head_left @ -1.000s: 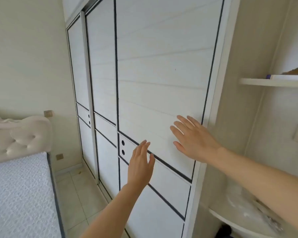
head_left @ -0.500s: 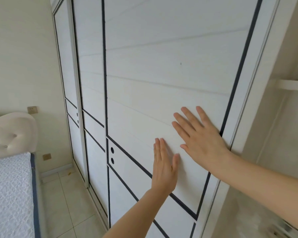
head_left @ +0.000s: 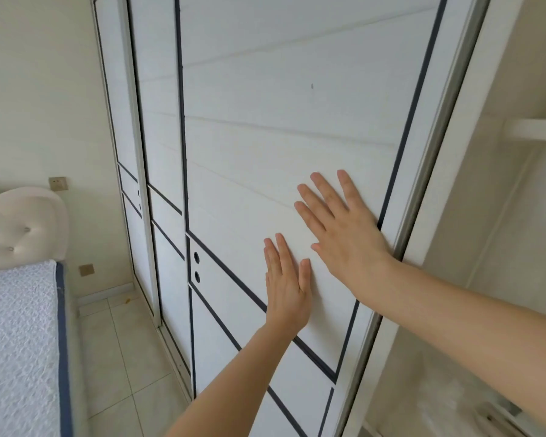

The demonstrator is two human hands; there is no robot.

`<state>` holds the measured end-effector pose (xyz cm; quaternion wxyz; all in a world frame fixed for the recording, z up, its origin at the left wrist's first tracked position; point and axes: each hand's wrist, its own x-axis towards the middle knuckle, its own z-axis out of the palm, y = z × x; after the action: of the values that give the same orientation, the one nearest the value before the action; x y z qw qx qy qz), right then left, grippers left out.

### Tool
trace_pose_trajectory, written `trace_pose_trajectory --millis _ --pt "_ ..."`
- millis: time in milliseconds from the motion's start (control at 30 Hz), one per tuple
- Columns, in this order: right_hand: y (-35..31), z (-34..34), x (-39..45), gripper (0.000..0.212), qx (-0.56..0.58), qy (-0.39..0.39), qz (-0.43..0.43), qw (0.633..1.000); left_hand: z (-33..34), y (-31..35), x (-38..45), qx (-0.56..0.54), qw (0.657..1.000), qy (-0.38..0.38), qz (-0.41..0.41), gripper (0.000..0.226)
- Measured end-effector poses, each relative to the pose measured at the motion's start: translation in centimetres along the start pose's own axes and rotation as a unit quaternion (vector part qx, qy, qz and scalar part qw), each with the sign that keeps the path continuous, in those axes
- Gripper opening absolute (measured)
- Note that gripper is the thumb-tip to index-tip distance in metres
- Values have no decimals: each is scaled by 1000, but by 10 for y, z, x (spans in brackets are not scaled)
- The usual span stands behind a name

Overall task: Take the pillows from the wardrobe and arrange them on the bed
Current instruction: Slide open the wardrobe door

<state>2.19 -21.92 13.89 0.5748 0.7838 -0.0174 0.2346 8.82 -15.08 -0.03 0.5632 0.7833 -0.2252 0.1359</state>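
Note:
A white wardrobe with sliding doors edged in dark lines fills the middle of the head view. Its nearest door (head_left: 281, 127) is shut. My left hand (head_left: 287, 285) lies flat on that door, fingers up, holding nothing. My right hand (head_left: 341, 228) is pressed flat on the same door higher up, its heel near the door's right edge by the metal frame. The bed (head_left: 16, 342) with a white quilted cover and blue edging lies at the left. No pillows are in sight.
A padded cream headboard (head_left: 22, 225) stands at the bed's far end against the wall. A strip of pale tiled floor (head_left: 123, 357) runs between bed and wardrobe. A white shelf (head_left: 536, 129) juts out at the right, with a curved lower shelf beneath.
Both hands have come forward from in front of the door to lie flat on it. My view has closed in on the wardrobe.

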Motion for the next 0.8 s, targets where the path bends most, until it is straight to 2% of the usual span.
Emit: trace_pose_trajectory --millis 367,667,800 --pt "-17 -3 42 73 8 -12 4 1000 -15 -28 36 -17 1000 8 3 63" --pt "-48 -6 111 72 14 -14 2 1000 -40 -74 92 -45 999 17 -5 71" --pt "-62 -7 145 72 19 -15 1 1000 -55 -95 118 -48 999 8 -8 67"
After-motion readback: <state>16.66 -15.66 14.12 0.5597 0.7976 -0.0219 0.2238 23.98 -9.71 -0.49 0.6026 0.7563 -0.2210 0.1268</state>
